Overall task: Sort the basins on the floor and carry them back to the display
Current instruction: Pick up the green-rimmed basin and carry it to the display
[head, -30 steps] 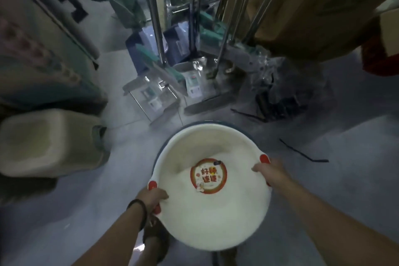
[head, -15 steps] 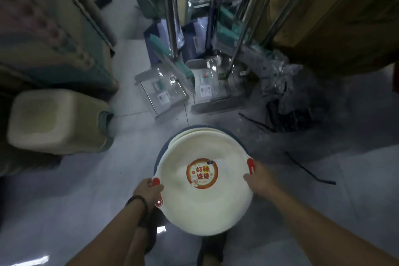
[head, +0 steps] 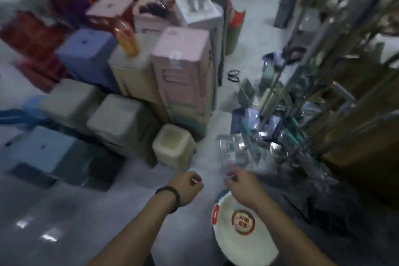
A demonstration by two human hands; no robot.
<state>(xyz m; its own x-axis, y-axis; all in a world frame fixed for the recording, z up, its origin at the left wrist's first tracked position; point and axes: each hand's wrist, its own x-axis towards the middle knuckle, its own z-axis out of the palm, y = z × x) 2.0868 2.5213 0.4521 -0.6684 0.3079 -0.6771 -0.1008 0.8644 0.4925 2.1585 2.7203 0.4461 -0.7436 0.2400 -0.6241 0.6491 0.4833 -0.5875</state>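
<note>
A white basin [head: 248, 246] with red grips and a round red sticker lies on the floor at the lower right, with the dark blue rim of another basin showing under its far edge. My right hand [head: 243, 185] hovers over that far edge, its back towards me and its fingers curled under out of sight. My left hand [head: 187, 187], a dark band on its wrist, hangs to the left of the basin in a loose fist with nothing visible in it. Neither hand touches the basin. The frame is motion-blurred.
Stacked pastel plastic stools and bins [head: 181, 67] fill the left and middle. A cream bin [head: 172, 147] stands just beyond my hands. Packaged mops with metal poles [head: 278, 119] lean on brown cartons [head: 358, 114] at the right. Grey floor [head: 64, 222] lies at the lower left.
Both hands have let go of the white basin, which now rests on the floor. The view has swung up and to the left, bringing the stacked stools into sight.
</note>
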